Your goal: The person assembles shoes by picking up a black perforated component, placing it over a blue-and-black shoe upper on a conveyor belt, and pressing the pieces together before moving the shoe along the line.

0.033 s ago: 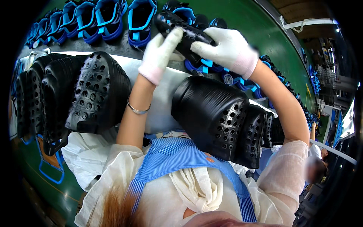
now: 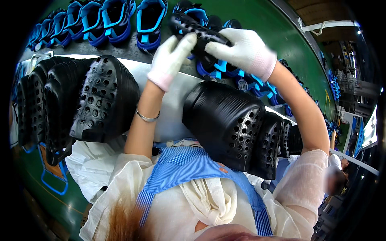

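Observation:
My right hand, in a white knitted glove, grips the right end of a black perforated plastic shoe insert, thumb on top. At the insert's near-left side is my left hand, gloved the same way, with its thumb and fingers closed on the edge; some fingertips are hidden. The insert is tilted over black-and-blue sneakers at the table's far edge. Nested stacks of similar black inserts lie nearer me: one right of centre, one on the left.
A row of black-and-blue sneakers runs along the far left, and more stand at the right beside a green surface. Between the stacks lies a pale tabletop. A blue-framed stand is at lower left. Another person is at far right.
The insert and both hands have shifted slightly to the right. The stacks and sneakers stay where they were.

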Demonstrator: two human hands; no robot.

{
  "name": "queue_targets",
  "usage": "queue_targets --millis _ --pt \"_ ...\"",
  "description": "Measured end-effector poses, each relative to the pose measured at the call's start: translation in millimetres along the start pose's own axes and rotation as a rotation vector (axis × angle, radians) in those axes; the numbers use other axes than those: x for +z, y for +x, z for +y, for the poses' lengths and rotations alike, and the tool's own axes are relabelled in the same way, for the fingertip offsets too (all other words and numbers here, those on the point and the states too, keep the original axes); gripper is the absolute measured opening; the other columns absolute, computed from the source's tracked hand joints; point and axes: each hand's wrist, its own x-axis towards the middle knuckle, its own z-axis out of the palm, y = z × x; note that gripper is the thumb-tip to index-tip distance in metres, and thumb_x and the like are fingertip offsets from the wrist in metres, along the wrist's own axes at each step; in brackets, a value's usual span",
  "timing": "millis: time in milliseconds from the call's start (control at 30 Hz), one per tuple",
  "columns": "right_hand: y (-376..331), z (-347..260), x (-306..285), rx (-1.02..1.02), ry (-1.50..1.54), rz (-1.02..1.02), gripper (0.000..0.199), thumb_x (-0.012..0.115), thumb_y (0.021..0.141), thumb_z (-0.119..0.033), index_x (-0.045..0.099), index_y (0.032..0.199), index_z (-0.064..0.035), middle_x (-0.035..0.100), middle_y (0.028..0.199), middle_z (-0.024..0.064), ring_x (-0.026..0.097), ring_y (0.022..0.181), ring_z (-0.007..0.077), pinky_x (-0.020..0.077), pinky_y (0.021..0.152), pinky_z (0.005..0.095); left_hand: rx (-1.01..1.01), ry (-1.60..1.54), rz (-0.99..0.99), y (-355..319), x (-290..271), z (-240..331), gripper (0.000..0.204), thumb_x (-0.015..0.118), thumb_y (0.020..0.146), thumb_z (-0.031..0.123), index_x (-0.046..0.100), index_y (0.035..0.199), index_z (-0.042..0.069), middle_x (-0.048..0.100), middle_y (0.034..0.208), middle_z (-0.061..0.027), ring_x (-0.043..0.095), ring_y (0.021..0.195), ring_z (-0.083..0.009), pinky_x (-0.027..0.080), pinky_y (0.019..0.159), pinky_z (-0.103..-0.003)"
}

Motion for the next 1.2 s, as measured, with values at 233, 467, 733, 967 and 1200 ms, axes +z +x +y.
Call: queue_targets --millis 233,467,733,967,1200 --pt "41.3 20.4 -31.6 0.217 -0.018 -0.311 0.053 0.058 0.084 -0.050 0.067 0.082 0.0024 0.045 0.050 0.0007 0.043 0.036 0.0093 0.0353 0.031 0.0240 0.632 0.821 0.207 24.5 10.2 -56.0 0.027 0.067 0.078 0.016 0.062 0.103 0.006 0.061 0.107 -0.0116 0.056 0.097 -0.0335 0.046 0.085 -0.038" --pt "102.2 12.7 -10.8 0.234 -0.333 -0.296 0.057 0.058 0.077 -0.055 0.071 0.089 -0.0013 0.053 0.057 0.0069 0.051 0.044 0.0173 0.0416 0.040 0.0317 0.557 0.796 0.227 30.9 8.2 -54.5 0.021 0.067 0.079 0.021 0.063 0.097 0.009 0.060 0.100 -0.0077 0.056 0.094 -0.0315 0.048 0.082 -0.040" --pt "139.8 -1.3 66.9 0.146 -0.595 -0.220 0.024 0.061 0.078 -0.016 0.072 0.098 -0.0087 0.068 0.103 0.0153 0.067 0.092 0.0307 0.0537 0.080 0.0396 -0.095 1.235 -0.160 48.7 17.5 -4.5 0.034 0.057 0.087 0.035 0.065 0.107 0.009 0.064 0.109 -0.0120 0.063 0.098 -0.0303 0.051 0.084 -0.041" --pt "151.3 13.5 79.3 0.208 -0.377 -0.152 0.024 0.064 0.077 -0.015 0.072 0.098 -0.0063 0.069 0.100 0.0174 0.068 0.090 0.0315 0.0544 0.080 0.0399 -0.274 1.298 -0.255 74.1 22.3 -1.7 0.035 0.055 0.082 0.034 0.068 0.099 0.007 0.069 0.092 -0.0158 0.067 0.084 -0.0299 0.053 0.078 -0.038" --pt "161.9 22.6 89.7 0.140 -0.364 -0.110 0.023 0.063 0.080 -0.018 0.071 0.098 -0.0058 0.068 0.101 0.0189 0.067 0.093 0.0317 0.0538 0.080 0.0407 -0.334 1.287 -0.248 75.6 18.5 0.7 0.035 0.056 0.079 0.033 0.070 0.097 0.007 0.070 0.085 -0.0155 0.068 0.073 -0.0283 0.054 0.072 -0.036"
